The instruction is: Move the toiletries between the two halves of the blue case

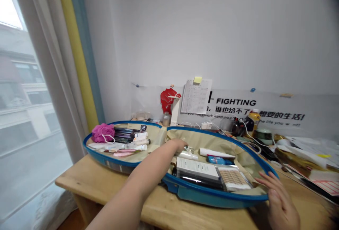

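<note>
A blue-rimmed suitcase (225, 201) lies open on a wooden table, its two halves side by side. My left hand (179, 146) reaches into the right half, its fingers curled down beside a small clear, shiny item (189, 148); what they hold is hidden. Just below is a white tube (188, 155). My right hand (282, 201) rests at the right end of the rim, fingers stretched apart over the edge. Near it lies a pack of cotton swabs (234, 177). A white box (197, 168), a blue packet (218, 160) and another white tube (215, 152) share that half.
The left half holds a pink bath puff (102, 133), dark slim packages (125, 135) and several tubes (137, 147). Behind stand a white lamp (175, 111) and a yellow bottle (253, 119). Papers and cables clutter the table (106, 180) at right. A curtain (53, 53) hangs left.
</note>
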{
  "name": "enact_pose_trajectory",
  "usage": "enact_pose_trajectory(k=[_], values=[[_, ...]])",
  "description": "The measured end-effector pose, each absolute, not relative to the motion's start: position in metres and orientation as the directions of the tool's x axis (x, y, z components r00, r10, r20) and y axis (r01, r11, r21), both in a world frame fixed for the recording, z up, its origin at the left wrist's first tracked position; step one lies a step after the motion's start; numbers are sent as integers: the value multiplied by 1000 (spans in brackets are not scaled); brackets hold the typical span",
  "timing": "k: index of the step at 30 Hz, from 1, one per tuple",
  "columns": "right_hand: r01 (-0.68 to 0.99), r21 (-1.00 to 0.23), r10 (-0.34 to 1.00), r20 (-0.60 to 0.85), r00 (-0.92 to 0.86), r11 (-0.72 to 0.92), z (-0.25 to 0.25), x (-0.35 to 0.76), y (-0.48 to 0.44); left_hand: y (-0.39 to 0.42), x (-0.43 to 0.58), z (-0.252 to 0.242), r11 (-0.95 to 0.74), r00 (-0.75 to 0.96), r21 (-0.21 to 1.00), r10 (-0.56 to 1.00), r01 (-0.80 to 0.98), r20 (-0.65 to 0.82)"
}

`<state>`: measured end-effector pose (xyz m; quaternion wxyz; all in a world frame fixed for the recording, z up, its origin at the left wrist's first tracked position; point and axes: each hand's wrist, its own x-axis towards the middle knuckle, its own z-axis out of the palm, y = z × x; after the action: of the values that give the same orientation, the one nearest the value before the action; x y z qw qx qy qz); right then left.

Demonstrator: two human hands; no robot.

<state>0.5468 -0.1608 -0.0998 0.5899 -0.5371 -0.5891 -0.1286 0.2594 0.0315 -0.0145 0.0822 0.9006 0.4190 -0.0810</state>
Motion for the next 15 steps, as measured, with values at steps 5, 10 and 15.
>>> enact_pose_trajectory(k=[5,10,15], values=[[790,-476,467,840,278,387,-99,545,-160,22,262,-5,-641,654,127,745,757,-136],[795,-469,473,840,266,385,-98,545,-162,2,238,37,-683,670,177,731,709,134],[788,-468,464,845,266,401,-98,544,-161,-7,140,63,-534,495,164,839,829,227]])
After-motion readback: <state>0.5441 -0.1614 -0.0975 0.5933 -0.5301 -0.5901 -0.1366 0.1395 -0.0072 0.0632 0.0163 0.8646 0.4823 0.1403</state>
